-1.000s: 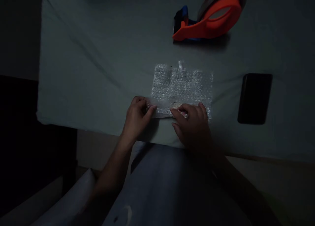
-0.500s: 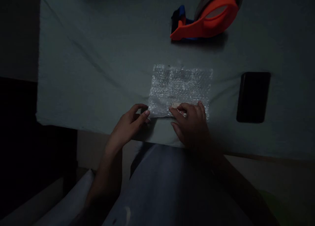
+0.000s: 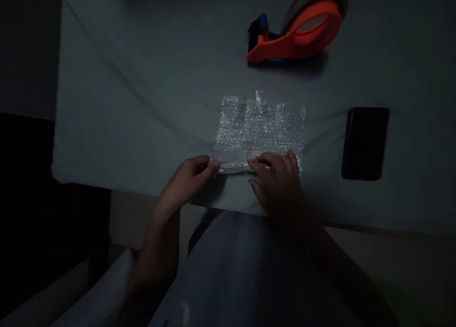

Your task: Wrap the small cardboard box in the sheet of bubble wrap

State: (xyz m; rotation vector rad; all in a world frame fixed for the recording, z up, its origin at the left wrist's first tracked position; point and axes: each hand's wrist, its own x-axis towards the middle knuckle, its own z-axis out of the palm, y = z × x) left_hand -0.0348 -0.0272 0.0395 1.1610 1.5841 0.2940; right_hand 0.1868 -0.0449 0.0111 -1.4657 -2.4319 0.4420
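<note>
A sheet of bubble wrap (image 3: 261, 125) lies near the front edge of the table, its near edge folded over. My left hand (image 3: 192, 177) pinches the near left corner of the fold between thumb and fingers. On the near right part, my right hand (image 3: 280, 179) is closed with its fingertips pressing a small pale object (image 3: 256, 154) against the wrap. Most of that object is hidden under my fingers, so its kind cannot be made out.
An orange and blue tape dispenser (image 3: 299, 42) with a roll of tape stands beyond the wrap. To the right lies a black rectangular object (image 3: 365, 144), like a phone. A pale cloth (image 3: 142, 80) covers the table. The light is dim.
My left thumb and fingers have closed on the wrap's near left corner, and the near edge is now folded up more. My right hand stays in about the same place.
</note>
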